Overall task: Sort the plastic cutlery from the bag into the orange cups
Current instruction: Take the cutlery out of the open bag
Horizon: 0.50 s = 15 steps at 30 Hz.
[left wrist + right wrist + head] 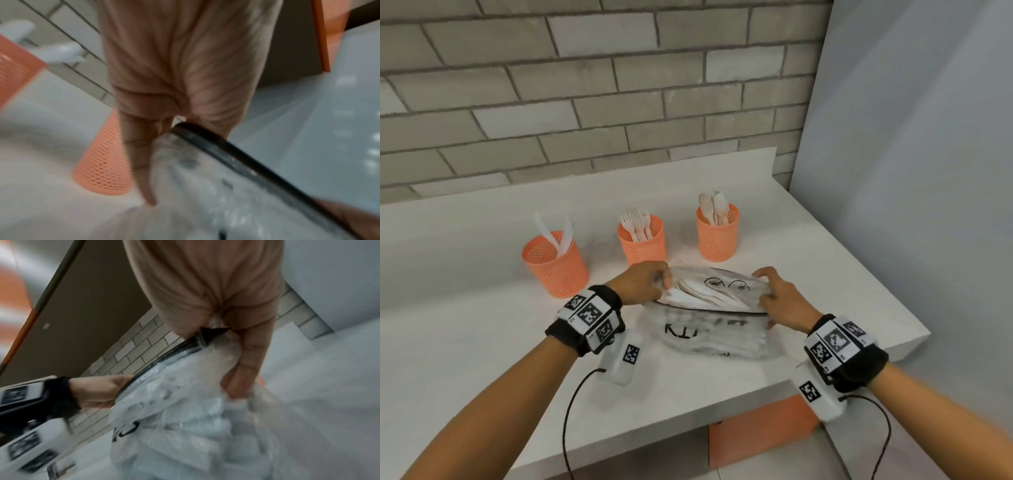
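A clear plastic zip bag (709, 329) with black print lies on the white counter (482, 308), its mouth spread wide, white cutlery (698, 296) showing inside. My left hand (650, 279) pinches the bag's left rim (205, 141). At the right end, my right hand (777, 298) grips the rim by the black zip (207, 334). Behind stand three orange perforated cups: left cup (554, 263) with knives, middle cup (642, 241) with forks, right cup (717, 233) with spoons.
A grey brick wall (585, 85) runs behind the counter and a plain grey wall (911, 171) closes the right side. The counter's front edge runs diagonally below my wrists, with an orange panel (760, 431) under it. Black cables hang from both wrist cameras.
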Each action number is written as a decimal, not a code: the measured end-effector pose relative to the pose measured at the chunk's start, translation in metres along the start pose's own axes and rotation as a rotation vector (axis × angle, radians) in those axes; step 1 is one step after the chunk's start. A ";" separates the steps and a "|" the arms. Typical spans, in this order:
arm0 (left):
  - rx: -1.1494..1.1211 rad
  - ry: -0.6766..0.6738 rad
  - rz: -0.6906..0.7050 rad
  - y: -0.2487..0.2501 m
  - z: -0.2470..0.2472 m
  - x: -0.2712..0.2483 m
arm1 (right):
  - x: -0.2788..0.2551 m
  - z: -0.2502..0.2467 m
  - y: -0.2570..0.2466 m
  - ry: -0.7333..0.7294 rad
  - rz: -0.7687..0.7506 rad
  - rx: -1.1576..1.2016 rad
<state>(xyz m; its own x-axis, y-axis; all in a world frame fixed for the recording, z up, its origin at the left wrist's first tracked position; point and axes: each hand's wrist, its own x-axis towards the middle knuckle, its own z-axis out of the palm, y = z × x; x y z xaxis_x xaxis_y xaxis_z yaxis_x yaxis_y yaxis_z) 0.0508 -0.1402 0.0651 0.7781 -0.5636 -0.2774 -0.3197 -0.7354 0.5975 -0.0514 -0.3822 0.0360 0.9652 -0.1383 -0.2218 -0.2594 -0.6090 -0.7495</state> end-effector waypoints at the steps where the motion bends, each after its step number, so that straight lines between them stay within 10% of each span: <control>1: -0.029 0.109 0.034 -0.006 0.002 -0.009 | 0.007 -0.002 -0.004 0.044 -0.059 -0.031; 6: 0.059 0.505 0.072 -0.028 0.038 -0.048 | 0.024 0.007 -0.013 0.117 -0.359 -0.203; 15: 0.335 0.602 -0.182 -0.031 0.080 -0.069 | 0.003 0.030 0.006 0.183 -0.909 -0.804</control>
<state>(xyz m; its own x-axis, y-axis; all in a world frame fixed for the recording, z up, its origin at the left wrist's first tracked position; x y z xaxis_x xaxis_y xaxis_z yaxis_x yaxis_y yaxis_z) -0.0361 -0.1091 0.0054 0.9675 -0.1863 0.1710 -0.2303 -0.9286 0.2912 -0.0508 -0.3631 0.0125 0.7917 0.5203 0.3203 0.5413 -0.8404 0.0271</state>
